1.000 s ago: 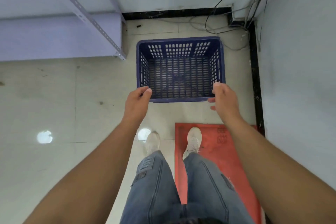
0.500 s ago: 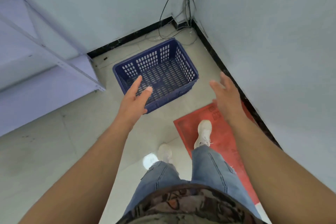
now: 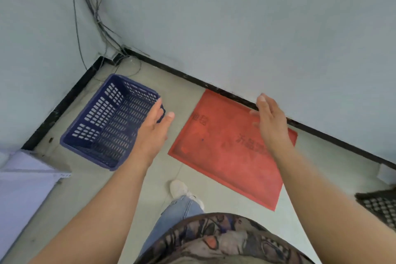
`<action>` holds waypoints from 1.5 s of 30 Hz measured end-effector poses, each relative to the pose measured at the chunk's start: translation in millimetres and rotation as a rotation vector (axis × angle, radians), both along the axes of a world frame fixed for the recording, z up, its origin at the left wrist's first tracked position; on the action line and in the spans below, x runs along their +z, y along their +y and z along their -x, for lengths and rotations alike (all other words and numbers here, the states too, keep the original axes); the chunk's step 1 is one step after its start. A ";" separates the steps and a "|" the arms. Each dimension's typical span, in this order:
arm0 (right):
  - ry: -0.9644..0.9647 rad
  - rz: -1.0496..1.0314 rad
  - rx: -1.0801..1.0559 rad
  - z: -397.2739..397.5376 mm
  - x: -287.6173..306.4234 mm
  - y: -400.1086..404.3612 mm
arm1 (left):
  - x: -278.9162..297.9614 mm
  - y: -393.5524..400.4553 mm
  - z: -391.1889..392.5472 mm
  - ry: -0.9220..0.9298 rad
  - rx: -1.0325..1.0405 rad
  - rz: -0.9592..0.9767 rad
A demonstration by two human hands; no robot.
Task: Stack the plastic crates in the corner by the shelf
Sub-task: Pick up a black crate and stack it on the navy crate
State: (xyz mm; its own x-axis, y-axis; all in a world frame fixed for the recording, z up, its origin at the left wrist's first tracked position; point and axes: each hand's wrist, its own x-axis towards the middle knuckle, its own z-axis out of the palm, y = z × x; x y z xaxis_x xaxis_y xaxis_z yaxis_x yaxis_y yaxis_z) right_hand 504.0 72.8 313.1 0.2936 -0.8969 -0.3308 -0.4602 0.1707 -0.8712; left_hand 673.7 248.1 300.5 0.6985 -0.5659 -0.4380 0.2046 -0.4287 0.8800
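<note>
A dark blue slatted plastic crate (image 3: 100, 122) sits empty on the floor in the corner, between the shelf and the two walls. My left hand (image 3: 155, 128) hovers in the air over its right end, fingers straight, holding nothing. My right hand (image 3: 271, 123) is raised above the red mat, fingers straight, also empty. A second, dark crate (image 3: 379, 206) shows partly at the right edge of the view.
A red floor mat (image 3: 225, 163) lies along the right wall. The pale shelf (image 3: 25, 176) stands at the lower left. Loose cables (image 3: 94, 13) hang down the corner to the floor. My shoe (image 3: 180, 189) stands on the tile between crate and mat.
Both hands let go of the blue crate and lifted away from it. The view has swung to the right, so the crate now lies at the left and a second crate appears at the right edge.
</note>
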 end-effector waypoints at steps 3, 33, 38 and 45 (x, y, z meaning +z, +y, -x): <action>0.013 0.036 -0.115 67.0 8.2 -2.4 | 8.6 -28.7 46.5 -0.013 -0.123 0.037; -0.144 0.045 -1.218 594.1 -0.2 116.6 | 28.1 -143.7 553.6 -0.042 -1.171 0.091; -0.062 0.003 -1.293 644.9 -2.5 106.7 | 22.3 -182.2 620.0 0.010 -1.293 0.075; -0.031 0.022 -1.416 717.4 5.0 79.7 | 15.4 -234.7 707.1 0.002 -1.449 0.075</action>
